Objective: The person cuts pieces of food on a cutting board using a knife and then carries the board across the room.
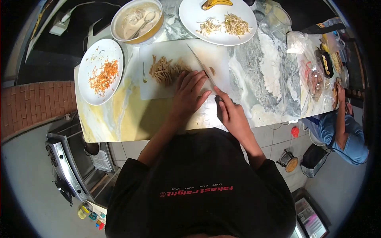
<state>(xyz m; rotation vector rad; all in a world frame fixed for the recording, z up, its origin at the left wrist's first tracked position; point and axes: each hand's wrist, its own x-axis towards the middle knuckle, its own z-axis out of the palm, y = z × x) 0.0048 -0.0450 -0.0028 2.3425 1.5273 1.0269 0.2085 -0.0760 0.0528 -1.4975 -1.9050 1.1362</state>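
A kitchen knife [201,63] is in my right hand [233,115], which is wrapped round its handle with the index finger along the blade. Its blade slants up and left over a white cutting board [152,93]. Close beside the blade, my left hand [189,95] presses down with bent fingers on brown food at the edge of a pile. That piece is mostly hidden under the fingers. Thin brown strips [162,71] lie heaped to the left of the hand. A small brown slice [212,71] sits just right of the blade.
Orange shreds lie on an oval white plate [85,75] at left. Behind the board stand a bowl of pale batter [157,29] with a spoon and a white plate [188,23] with bean sprouts and a banana. Bags and food crowd the right, near another person [345,135].
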